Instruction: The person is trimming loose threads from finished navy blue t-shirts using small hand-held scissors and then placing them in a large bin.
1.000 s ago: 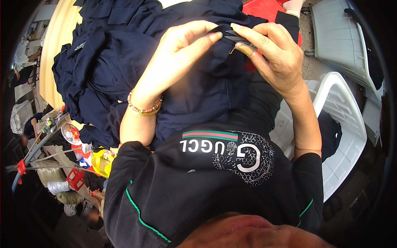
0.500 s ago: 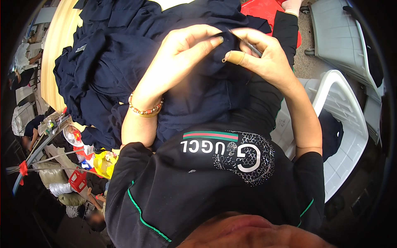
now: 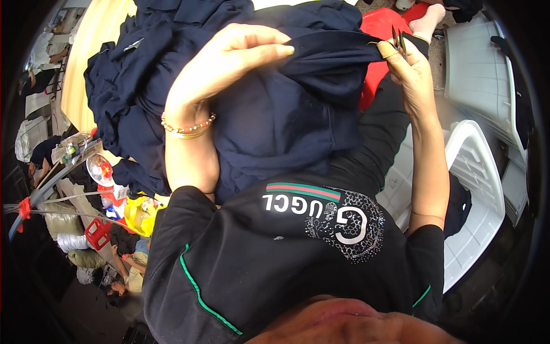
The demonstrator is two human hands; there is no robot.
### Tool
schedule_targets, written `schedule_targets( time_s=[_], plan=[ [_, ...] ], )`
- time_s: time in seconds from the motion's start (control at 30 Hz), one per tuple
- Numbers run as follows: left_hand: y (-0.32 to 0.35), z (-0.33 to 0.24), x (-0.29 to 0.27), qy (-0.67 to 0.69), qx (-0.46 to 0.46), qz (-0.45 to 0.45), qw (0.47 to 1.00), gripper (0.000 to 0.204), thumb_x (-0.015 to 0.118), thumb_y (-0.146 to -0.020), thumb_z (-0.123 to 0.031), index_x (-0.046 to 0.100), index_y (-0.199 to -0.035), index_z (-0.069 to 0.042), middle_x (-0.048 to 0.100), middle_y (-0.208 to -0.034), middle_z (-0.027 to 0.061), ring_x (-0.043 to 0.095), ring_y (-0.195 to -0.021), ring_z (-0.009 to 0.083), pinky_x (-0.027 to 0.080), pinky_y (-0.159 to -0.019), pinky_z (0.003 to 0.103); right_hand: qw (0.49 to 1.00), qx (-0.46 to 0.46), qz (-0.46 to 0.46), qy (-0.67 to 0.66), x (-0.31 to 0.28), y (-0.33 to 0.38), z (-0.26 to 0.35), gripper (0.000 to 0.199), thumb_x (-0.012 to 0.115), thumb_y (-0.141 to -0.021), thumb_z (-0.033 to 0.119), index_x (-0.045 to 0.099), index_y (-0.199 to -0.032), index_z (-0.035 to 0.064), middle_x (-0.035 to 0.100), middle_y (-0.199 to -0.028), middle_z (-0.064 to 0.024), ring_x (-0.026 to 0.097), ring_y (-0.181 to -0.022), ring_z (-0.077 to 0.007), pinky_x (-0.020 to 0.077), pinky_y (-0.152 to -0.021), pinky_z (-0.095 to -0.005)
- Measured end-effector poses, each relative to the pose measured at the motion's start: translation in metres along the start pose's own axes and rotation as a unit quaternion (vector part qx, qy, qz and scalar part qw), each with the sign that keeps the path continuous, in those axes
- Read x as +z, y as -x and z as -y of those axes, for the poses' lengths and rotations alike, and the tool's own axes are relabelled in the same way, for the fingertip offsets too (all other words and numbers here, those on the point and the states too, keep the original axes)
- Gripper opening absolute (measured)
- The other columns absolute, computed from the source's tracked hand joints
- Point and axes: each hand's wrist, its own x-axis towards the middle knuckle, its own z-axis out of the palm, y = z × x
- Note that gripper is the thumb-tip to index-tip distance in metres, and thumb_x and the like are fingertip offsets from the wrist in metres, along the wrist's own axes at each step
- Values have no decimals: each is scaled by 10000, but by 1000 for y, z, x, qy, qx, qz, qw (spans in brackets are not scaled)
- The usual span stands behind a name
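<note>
A: Where do we place the cloth?
B: We note the dark blue cloth [image 3: 335,53] in a large rumpled heap in front of the person. One edge is lifted and runs in folds from hand to hand.

A: State of the left hand [image 3: 238,54]?
B: We record a pinch: thumb and fingertips meet on the lifted edge of the cloth.

A: And the right hand [image 3: 413,67]?
B: We see it closed around small dark snips [image 3: 403,45], blades pointing up and slightly apart. The thumb, in a tan cover [image 3: 389,51], presses at the far end of the same edge. How the other fingers sit on the snips we cannot tell.

A: What do we list on the person?
B: We list bracelets [image 3: 189,131] on the left wrist and a black shirt [image 3: 246,258] with green piping, the cloth reaching close to its hem.

A: Further out?
B: We log a pale wooden table [image 3: 86,69] under the heap at the left, and a yellow bag [image 3: 140,213] near the left elbow. Just beyond the right hand lies a smooth red thing [image 3: 375,86], kind unclear to us. At lower left, well apart, we find another person [image 3: 134,278].
</note>
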Motion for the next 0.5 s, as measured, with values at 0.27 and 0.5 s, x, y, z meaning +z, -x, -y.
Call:
schedule_targets(
  time_s=[0.27, 0.5],
  plan=[
    [-3, 9, 3, -10, 4, -4, 1000, 215, 614, -910, -94, 642, -1068, 48, 676, -956, 25, 604, -896, 70, 457, -846, 195, 935, -245, 25, 255, 42, 16, 17, 295, 691, -840, 168, 616, -1106, 63, 609, -907, -57, 590, -818, -151, 465, -753, -278],
    [-5, 5, 10, -47, -7, 14, 999, 223, 599, -922, -104, 631, -1079, 51, 666, -959, 14, 591, -892, 56, 455, -828, 179, 852, -365, 22, 376, 60, 23, 23, 359, 741, -762, 175, 659, -1108, 129, 582, -852, -29, 590, -749, -179, 485, -623, -294]
  ],
)
